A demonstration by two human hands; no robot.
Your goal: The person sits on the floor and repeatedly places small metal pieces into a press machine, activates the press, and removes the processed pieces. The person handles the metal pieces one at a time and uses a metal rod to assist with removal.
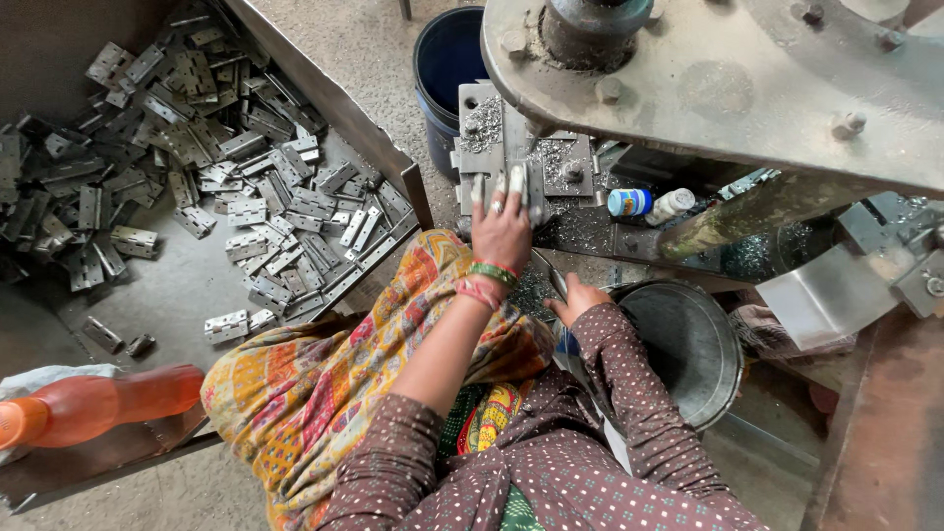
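**Pressing a part onto the machine bed**

Reaching forward, the left hand is lying flat with fingers spread and extended, fingertips wrapped in pale tape, pressing on the grey metal fixture block under the machine head. Whether a part is sitting under the palm is not visible. Metal shavings are lying on the bed around it.

The right hand is resting lower down, just beside the rim of a steel bucket, fingers loosely curled. A thin metal piece seems to be sticking up from it, but I cannot tell if it is gripping it.

Off to the left, a heap of flat metal hinges is filling a sheet-metal tray. An orange plastic bottle is lying at the tray's near edge. A dark blue bucket is standing behind the fixture.
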